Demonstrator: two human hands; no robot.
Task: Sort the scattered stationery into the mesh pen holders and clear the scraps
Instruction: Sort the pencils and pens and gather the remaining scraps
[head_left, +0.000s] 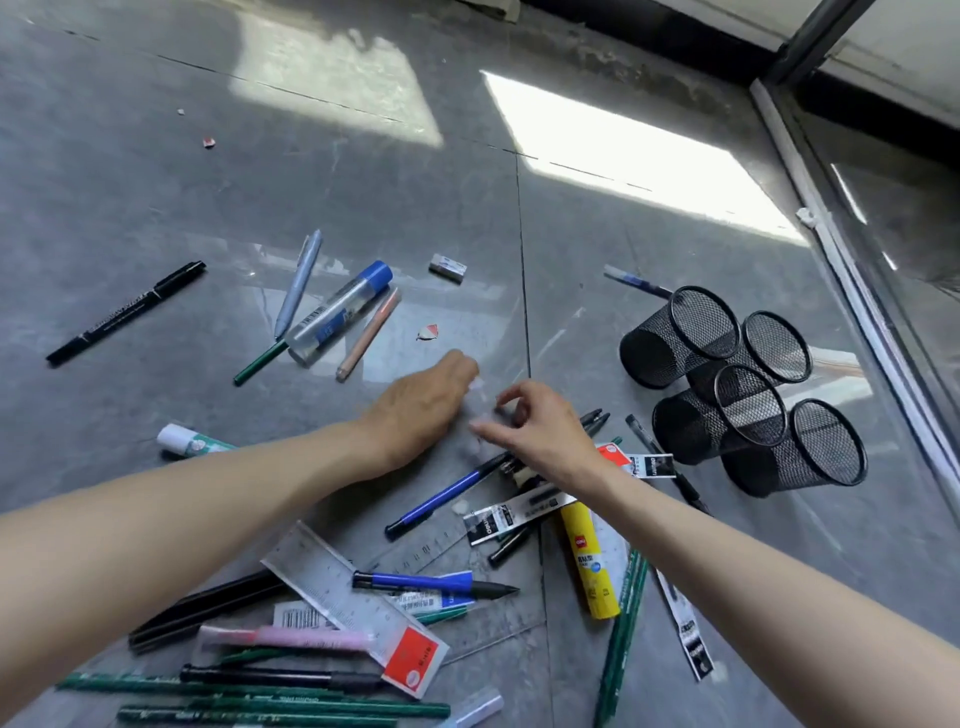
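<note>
Head view: stationery is being seen scattered over a grey tiled floor (156, 182).
Left hand (421, 410): is being held knuckles-up with fingers curled under; whether anything is gripped cannot be told.
Right hand (540, 428): thumb and forefinger are being held slightly apart beside blurred white scraps (480, 415); whether they are gripped cannot be told.
Mesh pen holders (743, 389): four black ones are being seen clustered, touching, right of the hands.
Near pile: green pencils (260, 696), ruler (353, 603) and yellow glue stick (589, 561) are being seen beneath the forearms.
</note>
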